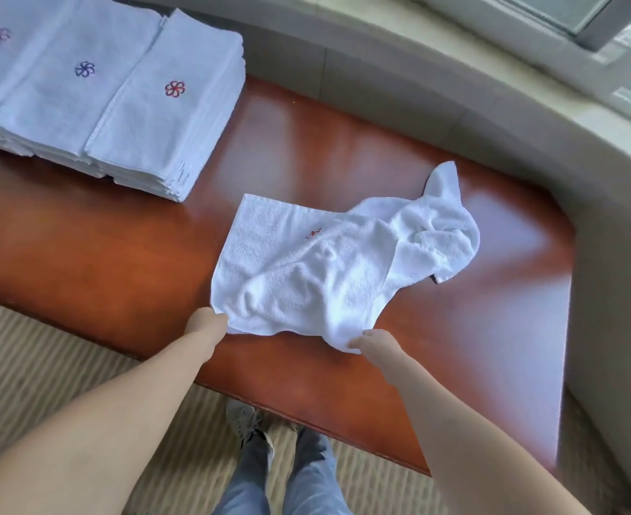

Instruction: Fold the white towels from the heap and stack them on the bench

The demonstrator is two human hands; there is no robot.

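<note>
A rumpled white towel [328, 269] with a small red emblem lies on the reddish-brown wooden bench [120, 262], its far right end bunched up. My left hand [208, 323] pinches the towel's near left corner. My right hand [375, 343] pinches the near right corner, which is lifted slightly off the wood. At the far left of the bench stand three stacks of folded white towels [120, 102], each top towel showing a pinwheel emblem, one red, one blue, one pale purple.
A grey curved sill or wall [529, 117] runs behind and to the right of the bench, with a window [611, 24] above it. Striped beige carpet [38, 366] lies in front, where my jeans and shoes [247, 425] show.
</note>
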